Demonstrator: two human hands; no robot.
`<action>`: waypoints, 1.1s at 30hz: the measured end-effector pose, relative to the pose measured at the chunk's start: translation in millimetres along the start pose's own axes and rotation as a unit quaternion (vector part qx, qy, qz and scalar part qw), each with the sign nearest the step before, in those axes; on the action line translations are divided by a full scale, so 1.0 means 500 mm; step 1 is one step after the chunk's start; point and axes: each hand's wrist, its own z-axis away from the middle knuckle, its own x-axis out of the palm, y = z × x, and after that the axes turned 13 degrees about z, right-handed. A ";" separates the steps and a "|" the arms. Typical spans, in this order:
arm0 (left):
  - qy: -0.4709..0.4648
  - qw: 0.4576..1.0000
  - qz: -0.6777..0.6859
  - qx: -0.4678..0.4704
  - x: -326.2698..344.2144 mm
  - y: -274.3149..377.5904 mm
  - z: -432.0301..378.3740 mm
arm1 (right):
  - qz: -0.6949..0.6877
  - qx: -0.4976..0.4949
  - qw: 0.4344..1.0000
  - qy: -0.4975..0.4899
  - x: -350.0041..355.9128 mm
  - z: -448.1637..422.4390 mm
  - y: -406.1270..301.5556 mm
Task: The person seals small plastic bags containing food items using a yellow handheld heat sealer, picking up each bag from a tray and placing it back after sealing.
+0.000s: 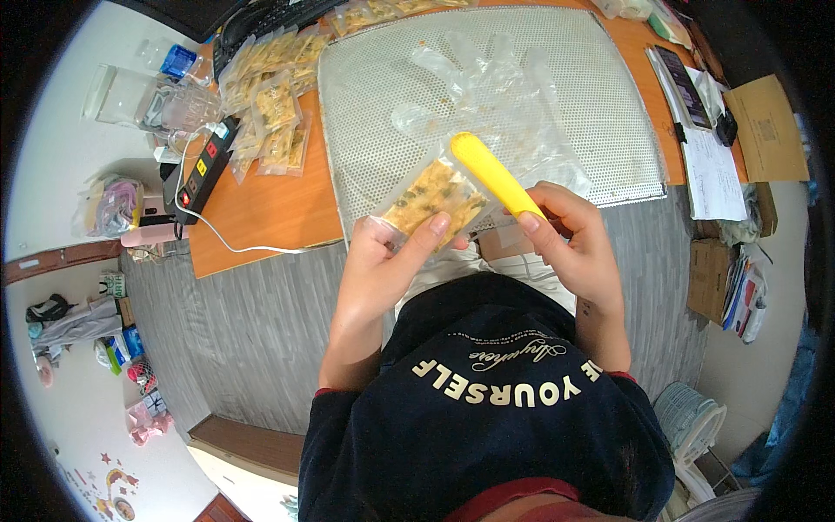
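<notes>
My left hand (398, 254) holds a clear plastic packet (434, 199) with flat yellowish pieces and dark specks inside, the thumb lying on its near side. My right hand (574, 241) grips the near end of a yellow plastic tool (496, 173), long and rounded; its far end touches or overlaps the packet's upper corner. Beyond both hands, a clear disposable plastic glove (502, 111) is spread on a perforated metal tray (365, 150). The tool's exact kind cannot be told.
Many similar packets (274, 104) are piled left of the tray on the wooden desk (287, 215). A power strip (205, 169) with a white cable lies at the left edge. Papers (711, 176) and a phone (682, 88) lie at right.
</notes>
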 end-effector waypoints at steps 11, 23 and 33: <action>0.110 0.974 -0.088 0.178 -0.001 -0.016 -0.012 | 0.020 -0.003 1.000 0.024 0.001 0.001 0.006; 0.111 0.758 -0.571 0.293 0.015 -0.034 -0.019 | -0.017 0.065 0.997 -0.029 -0.002 0.001 0.000; -0.037 0.997 0.009 -0.071 -0.016 0.024 0.003 | -0.051 0.055 0.997 0.012 -0.036 0.007 0.023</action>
